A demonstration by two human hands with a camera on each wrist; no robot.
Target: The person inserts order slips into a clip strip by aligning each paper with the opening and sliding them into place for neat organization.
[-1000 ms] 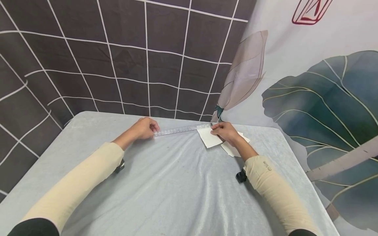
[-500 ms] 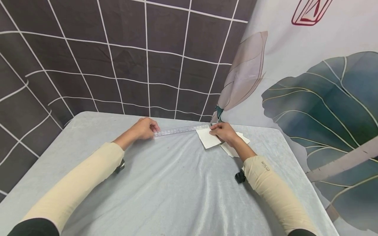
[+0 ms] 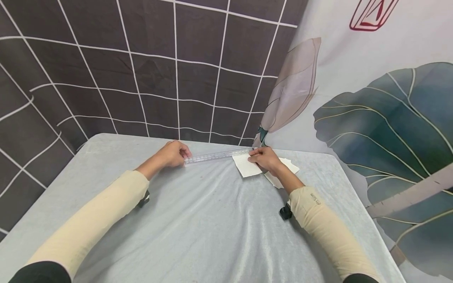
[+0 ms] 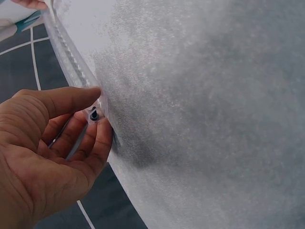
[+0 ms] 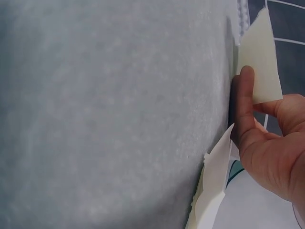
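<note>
Near the table's far edge, a long clear plastic strip resembling a ruler lies between the two hands. My left hand pinches its left end between thumb and fingers; the left wrist view shows a dark round spot on the strip's end. At the other end, my right hand holds a cream paper piece whose top edge meets the strip. The right wrist view has this paper between the fingers and the thumb. More cream paper lies under the right wrist, partly hidden.
A pale grey-blue cloth with soft folds covers the table. Behind it hangs a dark curtain with white grid lines. A light curtain with leaf prints hangs on the right, close to the table's edge.
The right hand and its paper piece have slid slightly left along the strip. My left hand, the strip and the other paper stay where they were.
</note>
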